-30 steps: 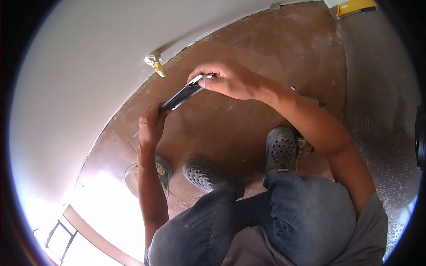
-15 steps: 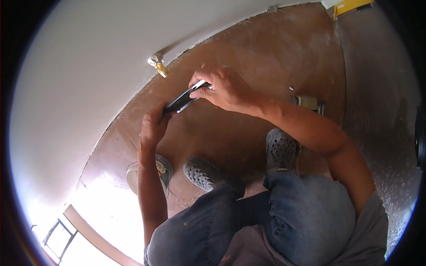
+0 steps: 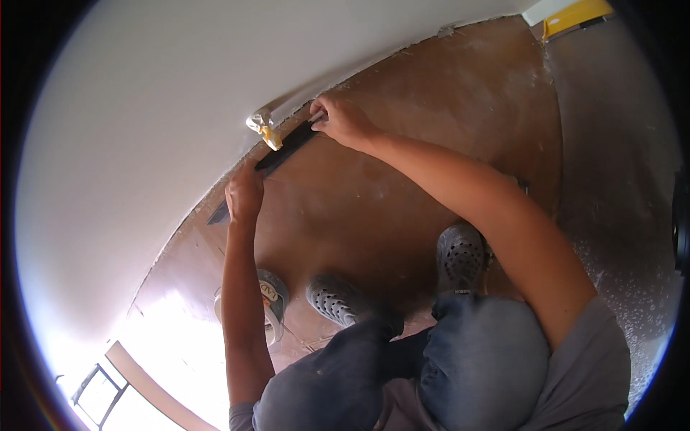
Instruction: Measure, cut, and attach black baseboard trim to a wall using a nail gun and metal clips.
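A long, flat dark strip (image 3: pixel 289 147) lies along the foot of the white wall, close to where it meets the brown floor; its exact kind I cannot make out. My left hand (image 3: pixel 245 194) is closed around it, and the strip's tapered end sticks out past my fist. At the other end, my right hand (image 3: pixel 343 123) pinches the strip between thumb and fingers. Between my hands, a pipe stub (image 3: pixel 269 135) wrapped in clear film and yellow tape juts from the wall just over the strip.
A white bucket or can (image 3: pixel 273 294) with a label stands beside my left forearm. My grey perforated clogs (image 3: pixel 461 257) are on the dusty floor (image 3: pixel 402 194). A yellow object (image 3: pixel 575 16) sits at the far right corner. Bright light falls at the lower left.
Both hands have moved toward the wall with the strip, which now lies along the wall's foot below the pipe stub. More of its length shows, and my right arm reaches farther out.
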Demonstrator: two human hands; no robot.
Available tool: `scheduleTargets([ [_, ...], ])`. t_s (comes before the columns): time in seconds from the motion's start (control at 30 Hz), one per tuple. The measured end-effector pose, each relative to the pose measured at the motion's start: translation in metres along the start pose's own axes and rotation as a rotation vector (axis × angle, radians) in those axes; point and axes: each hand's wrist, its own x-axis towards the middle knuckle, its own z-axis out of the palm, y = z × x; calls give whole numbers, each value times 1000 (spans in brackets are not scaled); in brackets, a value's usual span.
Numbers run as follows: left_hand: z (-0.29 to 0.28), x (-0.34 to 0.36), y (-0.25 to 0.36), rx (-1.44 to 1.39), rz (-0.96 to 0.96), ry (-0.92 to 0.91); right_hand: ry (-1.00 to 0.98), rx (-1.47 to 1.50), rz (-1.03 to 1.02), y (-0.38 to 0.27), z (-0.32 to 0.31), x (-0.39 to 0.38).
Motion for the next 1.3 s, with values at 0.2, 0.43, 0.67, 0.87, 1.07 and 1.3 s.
scheduleTargets([
  [0.2,25,19,-6,14,38,220,188,29,0,21,19,14],
  [0.43,45,27,-9,26,62,423,488,132,13,24,35,14],
  [0.67,37,27,4,111,88,628,244,217,433,-19,33,2],
  [0.87,37,6,12,-195,-296,468,338,370,226,-11,56,12],
  [1.07,37,45,18,-1180,-574,44,294,262,174,1,55,14],
  [1.3,62,57,7,-1287,-668,114,-58,90,117,1,-43,-121],
])
